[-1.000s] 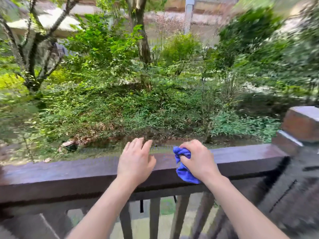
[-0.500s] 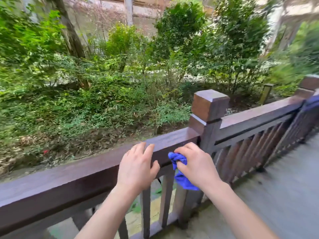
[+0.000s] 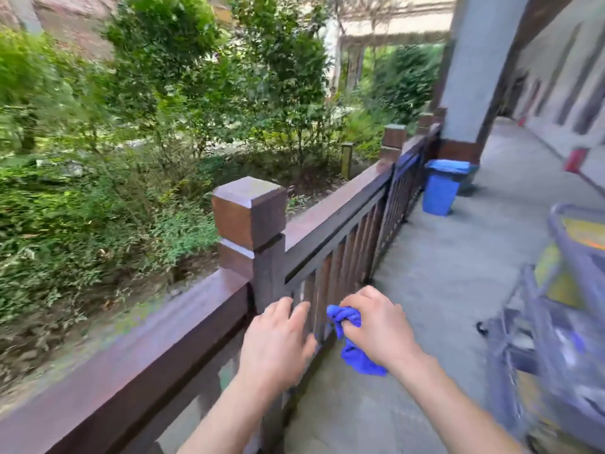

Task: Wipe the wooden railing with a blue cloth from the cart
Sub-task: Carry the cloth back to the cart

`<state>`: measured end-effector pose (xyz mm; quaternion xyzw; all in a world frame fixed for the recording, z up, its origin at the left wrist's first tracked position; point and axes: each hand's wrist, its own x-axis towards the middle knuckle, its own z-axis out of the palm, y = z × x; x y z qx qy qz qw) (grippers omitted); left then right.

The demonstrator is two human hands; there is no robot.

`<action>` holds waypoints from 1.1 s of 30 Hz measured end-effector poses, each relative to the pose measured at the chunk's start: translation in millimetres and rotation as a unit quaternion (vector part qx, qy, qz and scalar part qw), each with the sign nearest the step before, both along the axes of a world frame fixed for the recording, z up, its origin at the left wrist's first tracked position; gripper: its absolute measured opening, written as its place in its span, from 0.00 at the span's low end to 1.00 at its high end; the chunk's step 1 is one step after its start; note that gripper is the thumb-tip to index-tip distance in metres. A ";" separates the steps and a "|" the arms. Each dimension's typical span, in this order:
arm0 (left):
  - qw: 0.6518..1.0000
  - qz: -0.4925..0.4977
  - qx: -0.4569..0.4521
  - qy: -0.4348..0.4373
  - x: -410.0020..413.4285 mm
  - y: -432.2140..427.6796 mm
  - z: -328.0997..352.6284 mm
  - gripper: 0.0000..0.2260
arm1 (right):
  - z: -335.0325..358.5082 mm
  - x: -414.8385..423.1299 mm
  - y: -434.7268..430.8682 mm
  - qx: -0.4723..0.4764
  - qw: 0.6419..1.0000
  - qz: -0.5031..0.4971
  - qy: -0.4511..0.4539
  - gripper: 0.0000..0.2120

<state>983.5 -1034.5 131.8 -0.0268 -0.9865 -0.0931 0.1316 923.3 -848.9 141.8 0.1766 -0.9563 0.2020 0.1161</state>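
The dark brown wooden railing (image 3: 137, 352) runs from lower left toward the far right, with a square post (image 3: 250, 213) in the middle. My right hand (image 3: 379, 326) is shut on a bunched blue cloth (image 3: 352, 342), held off the rail, above the walkway floor. My left hand (image 3: 278, 342) hovers open, fingers spread, just in front of the post's base, apart from the rail top. The cart (image 3: 556, 322) stands at the right edge, blurred.
A blue bin (image 3: 440, 186) stands by the railing farther along the concrete walkway (image 3: 442, 273). A grey pillar (image 3: 474, 70) rises behind it. Dense green bushes (image 3: 147, 126) fill the ground beyond the railing.
The view has swung right along the railing. Both hands have come off the rail top and moved right past the post; the cloth stays gripped in my right hand.
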 end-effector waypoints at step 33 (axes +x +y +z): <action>0.985 -0.168 -0.032 -0.020 -441.1 257.5 -32.6 0.25 | -25.6 -349.3 292.8 -0.020 0.977 -0.201 -0.068 0.13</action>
